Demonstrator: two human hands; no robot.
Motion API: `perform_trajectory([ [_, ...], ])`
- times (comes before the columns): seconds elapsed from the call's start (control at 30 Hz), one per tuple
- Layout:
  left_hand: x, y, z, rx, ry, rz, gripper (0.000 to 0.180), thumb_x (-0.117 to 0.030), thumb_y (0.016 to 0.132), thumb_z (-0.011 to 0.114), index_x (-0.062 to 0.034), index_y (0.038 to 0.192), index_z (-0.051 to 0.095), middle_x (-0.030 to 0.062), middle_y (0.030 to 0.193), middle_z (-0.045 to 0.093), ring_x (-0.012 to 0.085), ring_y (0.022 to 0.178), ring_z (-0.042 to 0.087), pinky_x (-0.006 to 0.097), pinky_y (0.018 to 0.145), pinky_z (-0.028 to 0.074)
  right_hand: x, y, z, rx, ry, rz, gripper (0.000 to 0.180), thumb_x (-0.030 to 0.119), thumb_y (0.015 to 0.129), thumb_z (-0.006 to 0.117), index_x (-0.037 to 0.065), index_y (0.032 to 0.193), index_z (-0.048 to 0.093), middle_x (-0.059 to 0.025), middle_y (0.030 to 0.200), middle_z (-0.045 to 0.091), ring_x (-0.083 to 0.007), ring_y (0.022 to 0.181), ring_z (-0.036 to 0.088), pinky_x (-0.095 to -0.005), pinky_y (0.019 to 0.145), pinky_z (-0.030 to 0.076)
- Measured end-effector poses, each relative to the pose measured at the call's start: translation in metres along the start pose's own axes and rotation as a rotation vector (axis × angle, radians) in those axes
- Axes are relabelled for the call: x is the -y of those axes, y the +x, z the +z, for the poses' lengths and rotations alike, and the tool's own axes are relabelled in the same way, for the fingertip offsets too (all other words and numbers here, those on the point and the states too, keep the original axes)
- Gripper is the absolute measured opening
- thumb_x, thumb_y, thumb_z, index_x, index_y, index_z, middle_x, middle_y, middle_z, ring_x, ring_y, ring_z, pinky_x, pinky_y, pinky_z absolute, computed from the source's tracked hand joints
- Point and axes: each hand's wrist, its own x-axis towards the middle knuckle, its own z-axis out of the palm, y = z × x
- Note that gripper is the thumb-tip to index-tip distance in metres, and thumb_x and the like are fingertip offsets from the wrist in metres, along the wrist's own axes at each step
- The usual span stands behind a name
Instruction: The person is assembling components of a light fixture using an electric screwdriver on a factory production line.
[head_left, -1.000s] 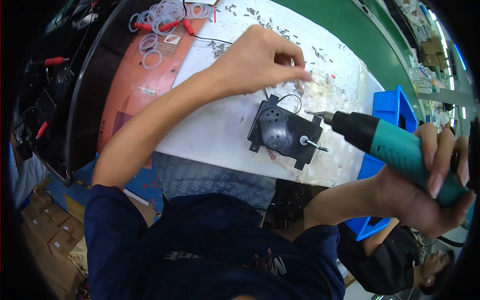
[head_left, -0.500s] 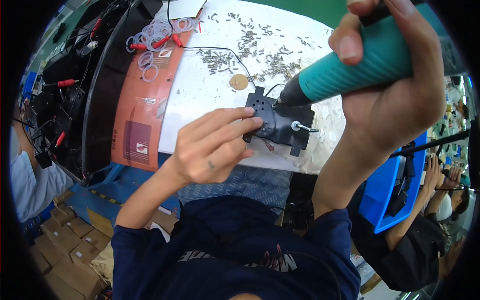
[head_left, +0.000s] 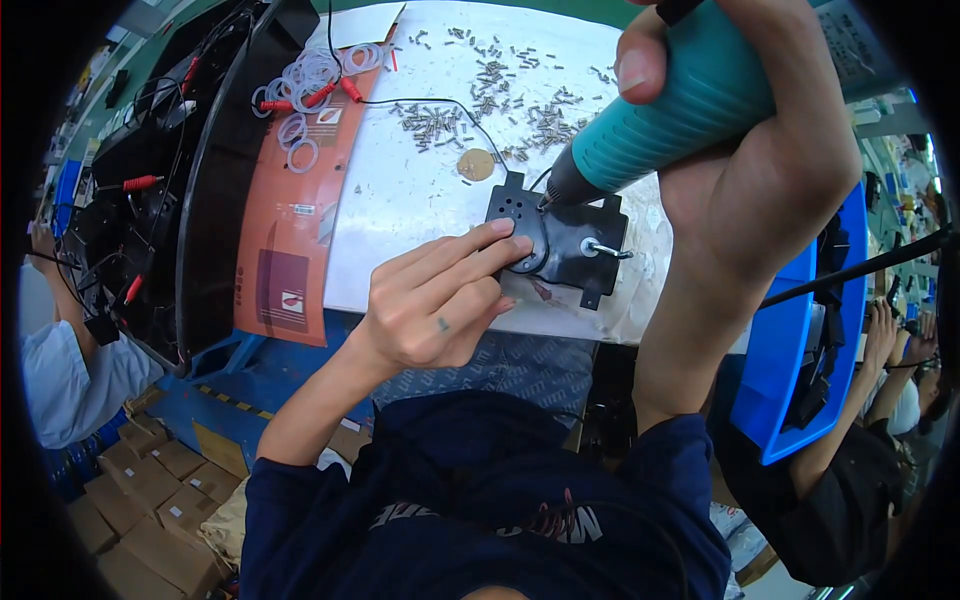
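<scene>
A black plastic housing lies on the white work surface, with a cluster of round holes and a metal hook-shaped rod set in a white ring. My left hand presses its stretched index and middle fingers onto the left part of the housing; its thumb is by the near edge. In my closed right hand is a teal electric screwdriver, tilted, with its black nose down. Its bit meets the housing beside the holes; whether a screw sits under it, I cannot tell.
Several loose small screws are scattered behind the housing, near a tan disc. Clear rings and red-plugged cables lie on orange cardboard. Left stands a black bin; right, a blue bin and another person's arm.
My right hand has swung slightly left, bringing the screwdriver a little steeper, its bit still at the same spot on the housing. My left fingers have shifted slightly right. The whole view has moved a little.
</scene>
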Motion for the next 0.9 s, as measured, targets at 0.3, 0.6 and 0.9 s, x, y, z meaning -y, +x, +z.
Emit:
perform_trajectory([
  [0.3, -0.0011, -0.0003, -0.0012, 0.001, 0.013, -0.007, 0.018, -0.002, 0.066, 0.073, -0.0004, 0.074, 0.058, 0.0154, 0.102, 0.069, 0.0298, 0.098, 0.068, 0.032, 0.069, 0.056, 0.0011, -0.0006, 0.004, -0.082, -0.081, 0.066, 0.03, 0.02, 0.08, 0.062, -0.005, 0.095, 0.055, -0.0133, 0.073, 0.057, -0.0167, 0.046, 0.051, -0.0268, 0.044, 0.041],
  [0.6, -0.0017, -0.0014, -0.0013, 0.007, 0.023, -0.008, 0.017, -0.002, 0.066, 0.073, -0.0004, 0.076, 0.06, 0.0145, 0.102, 0.069, 0.0292, 0.099, 0.068, 0.031, 0.068, 0.056, 0.0021, -0.0011, 0.0087, -0.162, -0.156, 0.121, 0.029, 0.02, 0.077, 0.067, -0.005, 0.089, 0.056, -0.0132, 0.065, 0.058, -0.0172, 0.041, 0.051, -0.0258, 0.038, 0.043],
  [0.9, -0.0015, 0.0001, -0.0005, 0.015, 0.011, -0.002, 0.014, 0.0, 0.07, 0.068, -0.0023, 0.071, 0.055, 0.0177, 0.098, 0.07, 0.0329, 0.099, 0.068, 0.03, 0.062, 0.056, -0.0022, -0.0021, 0.0034, -0.13, -0.082, 0.0, 0.028, 0.019, 0.077, 0.067, -0.004, 0.089, 0.055, -0.0132, 0.065, 0.058, -0.0166, 0.041, 0.052, -0.0252, 0.039, 0.042],
])
